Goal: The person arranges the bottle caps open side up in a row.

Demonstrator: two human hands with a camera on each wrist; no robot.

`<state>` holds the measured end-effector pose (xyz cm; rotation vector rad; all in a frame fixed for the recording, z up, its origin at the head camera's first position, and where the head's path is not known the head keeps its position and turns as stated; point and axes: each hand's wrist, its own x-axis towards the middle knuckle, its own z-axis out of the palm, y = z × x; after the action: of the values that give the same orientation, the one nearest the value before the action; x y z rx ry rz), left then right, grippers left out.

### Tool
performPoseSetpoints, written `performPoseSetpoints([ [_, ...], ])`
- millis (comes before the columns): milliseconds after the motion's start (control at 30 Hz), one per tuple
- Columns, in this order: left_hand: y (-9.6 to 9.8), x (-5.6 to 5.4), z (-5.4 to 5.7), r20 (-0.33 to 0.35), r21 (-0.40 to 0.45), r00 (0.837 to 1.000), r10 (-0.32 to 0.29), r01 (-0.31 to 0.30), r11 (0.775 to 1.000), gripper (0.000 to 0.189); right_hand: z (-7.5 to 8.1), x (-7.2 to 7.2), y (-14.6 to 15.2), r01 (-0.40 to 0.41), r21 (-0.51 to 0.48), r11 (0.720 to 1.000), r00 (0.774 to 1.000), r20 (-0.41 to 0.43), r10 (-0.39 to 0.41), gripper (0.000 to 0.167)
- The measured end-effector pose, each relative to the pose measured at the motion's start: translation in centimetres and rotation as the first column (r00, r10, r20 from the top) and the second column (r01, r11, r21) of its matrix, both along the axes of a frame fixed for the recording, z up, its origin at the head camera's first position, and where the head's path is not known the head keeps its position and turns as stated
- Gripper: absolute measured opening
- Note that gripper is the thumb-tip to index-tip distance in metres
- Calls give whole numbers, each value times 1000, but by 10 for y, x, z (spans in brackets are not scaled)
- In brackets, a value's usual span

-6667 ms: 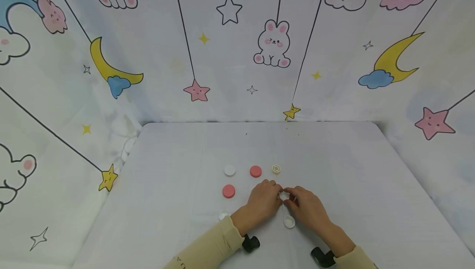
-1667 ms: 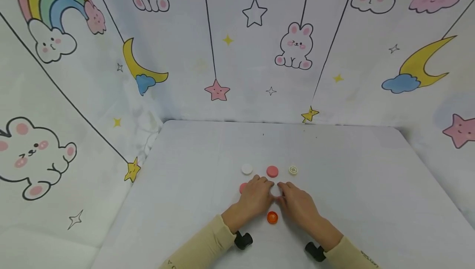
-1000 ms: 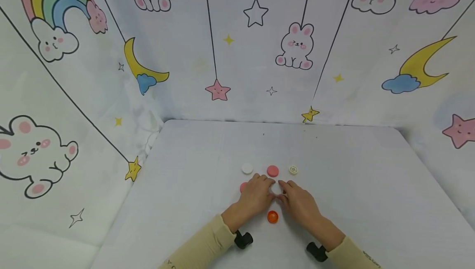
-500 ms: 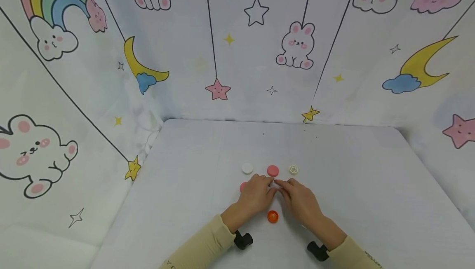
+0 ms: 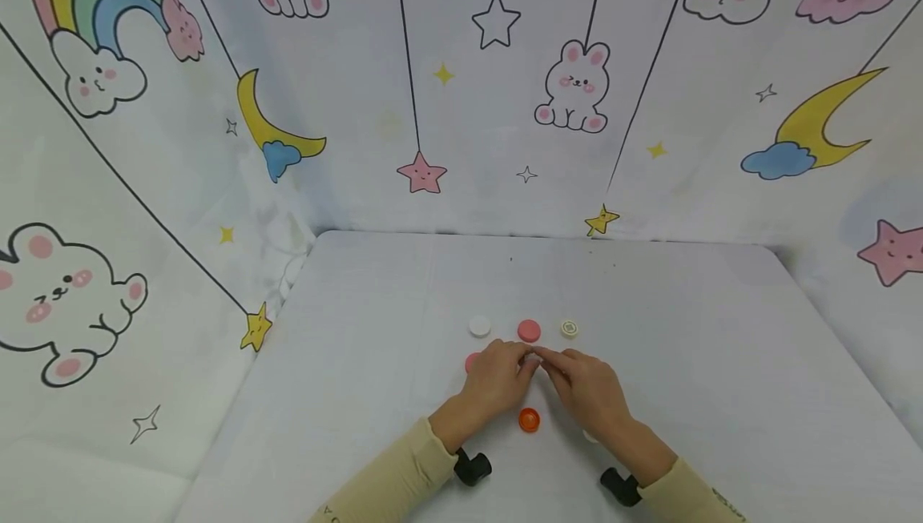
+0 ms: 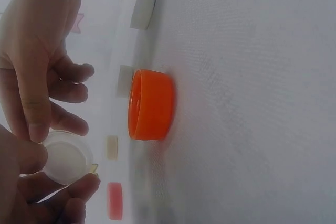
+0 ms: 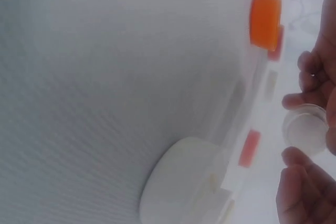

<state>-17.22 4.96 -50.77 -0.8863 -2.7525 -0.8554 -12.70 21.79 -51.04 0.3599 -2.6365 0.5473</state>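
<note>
My left hand [image 5: 496, 375] pinches a round translucent cap [image 6: 67, 161] between thumb and fingers. From the other side the thumb and fingertips of my right hand [image 5: 587, 385] pinch its rim. Tilted up off the table, the cap shows its round face in both wrist views; fingers nearly hide it in the head view. Below the hands an orange bottle cap [image 5: 530, 420] lies open side up on the table. A white cap [image 7: 184, 182] is near my right wrist, mostly covered by that forearm in the head view.
Beyond my hands lie a white cap [image 5: 479, 327], a pink-red cap [image 5: 529, 331] and a small cream cap [image 5: 570, 329]. Another pink cap [image 5: 472, 362] is partly behind my left hand. A white cloth covers the table [image 5: 685, 331]; a printed curtain [image 5: 476, 122] hangs behind.
Over the last second the fingertips of both hands have drawn together, and the cap between them has tilted and nearly vanished from view. Since the oldest frame, the orange cap has come into sight.
</note>
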Motion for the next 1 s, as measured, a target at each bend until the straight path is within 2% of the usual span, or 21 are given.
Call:
performPoseSetpoints([
  [167,1,0,1,41,45,999,24,-26,999,15,1,0,0,-28,6,1000,1000,8,28,50],
  [300,1,0,2,103,75,994,39,-47,996,24,1,-1,0,-64,17,998,998,-8,64,60],
  [400,2,0,1,128,78,991,37,-48,996,30,0,-1,0,-57,29,998,998,-11,57,62],
  [700,1,1,0,128,70,992,-15,7,998,37,-2,-1,0,-26,47,999,1000,16,25,64],
  [900,-1,0,-1,79,42,996,-35,32,999,35,-2,-2,0,-26,12,1000,999,43,26,66],
  [1000,-1,-1,-1,81,32,996,-32,30,999,35,-1,-3,1,-38,7,999,998,47,38,62],
])
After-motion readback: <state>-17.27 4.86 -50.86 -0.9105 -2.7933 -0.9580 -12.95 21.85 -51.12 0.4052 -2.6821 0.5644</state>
